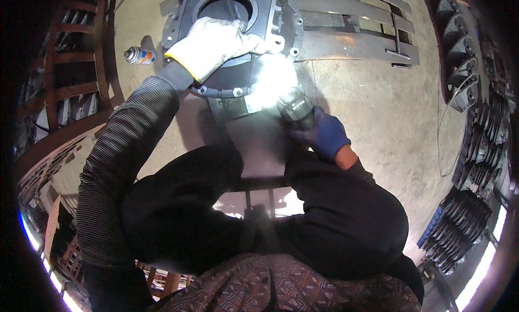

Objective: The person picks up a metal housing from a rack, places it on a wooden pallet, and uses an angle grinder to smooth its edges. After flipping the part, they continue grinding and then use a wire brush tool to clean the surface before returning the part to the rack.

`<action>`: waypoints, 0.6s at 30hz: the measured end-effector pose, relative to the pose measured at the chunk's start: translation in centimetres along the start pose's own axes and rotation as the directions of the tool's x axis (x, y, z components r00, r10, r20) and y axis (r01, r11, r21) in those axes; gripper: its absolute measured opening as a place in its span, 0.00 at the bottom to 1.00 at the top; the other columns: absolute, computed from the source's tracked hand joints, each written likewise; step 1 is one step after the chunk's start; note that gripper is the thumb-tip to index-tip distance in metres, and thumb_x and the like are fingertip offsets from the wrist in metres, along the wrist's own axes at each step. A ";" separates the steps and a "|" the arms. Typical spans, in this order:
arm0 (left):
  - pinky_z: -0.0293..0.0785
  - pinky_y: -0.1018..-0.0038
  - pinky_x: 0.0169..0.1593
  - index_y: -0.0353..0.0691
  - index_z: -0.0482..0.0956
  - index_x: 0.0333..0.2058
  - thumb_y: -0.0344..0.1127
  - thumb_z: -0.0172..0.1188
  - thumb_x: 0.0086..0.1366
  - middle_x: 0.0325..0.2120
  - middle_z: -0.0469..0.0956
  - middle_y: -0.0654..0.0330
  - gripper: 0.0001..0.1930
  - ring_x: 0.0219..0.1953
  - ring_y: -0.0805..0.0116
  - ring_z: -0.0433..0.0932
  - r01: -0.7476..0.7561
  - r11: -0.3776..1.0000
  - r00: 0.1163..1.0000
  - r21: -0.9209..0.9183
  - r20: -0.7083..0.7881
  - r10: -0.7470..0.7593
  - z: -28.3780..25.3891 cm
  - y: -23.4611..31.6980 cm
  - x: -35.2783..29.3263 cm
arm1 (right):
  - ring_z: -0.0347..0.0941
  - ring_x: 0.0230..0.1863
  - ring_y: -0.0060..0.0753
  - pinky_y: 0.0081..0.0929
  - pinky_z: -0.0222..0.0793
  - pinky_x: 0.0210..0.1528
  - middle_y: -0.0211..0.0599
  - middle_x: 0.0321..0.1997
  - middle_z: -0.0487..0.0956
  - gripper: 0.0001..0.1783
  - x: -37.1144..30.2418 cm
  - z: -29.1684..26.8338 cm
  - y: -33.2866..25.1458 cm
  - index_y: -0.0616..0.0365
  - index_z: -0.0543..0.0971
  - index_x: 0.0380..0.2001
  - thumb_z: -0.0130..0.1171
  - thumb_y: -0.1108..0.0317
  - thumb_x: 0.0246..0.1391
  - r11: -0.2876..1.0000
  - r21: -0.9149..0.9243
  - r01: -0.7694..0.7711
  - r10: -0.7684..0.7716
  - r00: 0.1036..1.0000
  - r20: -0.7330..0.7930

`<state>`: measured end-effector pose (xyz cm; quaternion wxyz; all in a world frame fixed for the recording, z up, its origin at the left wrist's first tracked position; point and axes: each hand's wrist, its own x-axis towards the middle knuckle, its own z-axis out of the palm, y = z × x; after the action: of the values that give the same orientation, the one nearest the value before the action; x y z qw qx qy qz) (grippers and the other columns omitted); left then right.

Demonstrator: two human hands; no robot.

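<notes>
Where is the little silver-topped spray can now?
In the head view, the small silver-topped cylindrical spray can is at upper left on the pale floor, between the brown slatted rack and the grey metal housing with a round opening.

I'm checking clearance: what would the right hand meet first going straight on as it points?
The right hand, flashlight leading, would probably meet the grey metal housing first; glare leaves depth unclear.

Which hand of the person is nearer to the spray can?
Left. The left hand, at the metal housing, is to the right of the spray can; the right hand, holding a dark handheld device, is much farther right.
</notes>
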<state>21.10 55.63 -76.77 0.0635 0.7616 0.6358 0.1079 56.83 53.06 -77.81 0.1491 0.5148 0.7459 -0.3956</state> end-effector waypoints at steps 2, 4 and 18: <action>0.80 0.54 0.45 0.34 0.85 0.45 0.70 0.53 0.70 0.31 0.85 0.41 0.37 0.37 0.44 0.86 0.018 1.000 0.999 0.015 0.048 -0.019 0.0 -0.1 0.1 | 0.82 0.50 0.63 0.50 0.78 0.52 0.58 0.45 0.86 0.47 -0.8 -0.2 0.5 0.57 0.76 0.60 0.75 0.35 0.44 0.995 -0.089 -0.039 0.042 0.999 0.032; 0.80 0.54 0.46 0.34 0.85 0.45 0.69 0.53 0.70 0.32 0.85 0.41 0.37 0.37 0.44 0.86 0.038 0.999 0.995 0.019 0.088 -0.039 0.1 -0.2 0.1 | 0.82 0.50 0.63 0.51 0.78 0.52 0.58 0.45 0.86 0.47 -0.8 -0.2 0.7 0.56 0.76 0.60 0.75 0.36 0.44 0.998 -0.062 0.014 -0.013 1.000 0.006; 0.81 0.56 0.46 0.34 0.85 0.45 0.68 0.51 0.72 0.33 0.86 0.42 0.36 0.38 0.47 0.87 0.052 0.998 0.996 0.026 0.077 -0.054 0.0 -0.2 -0.1 | 0.84 0.47 0.61 0.51 0.80 0.50 0.58 0.44 0.86 0.51 1.4 0.0 -1.6 0.59 0.74 0.60 0.64 0.23 0.50 0.991 -0.098 0.088 -0.089 0.996 -0.011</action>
<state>20.93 55.61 -76.77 0.0819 0.7488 0.6541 0.0690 54.86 53.67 -78.03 0.1507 0.4762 0.7875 -0.3612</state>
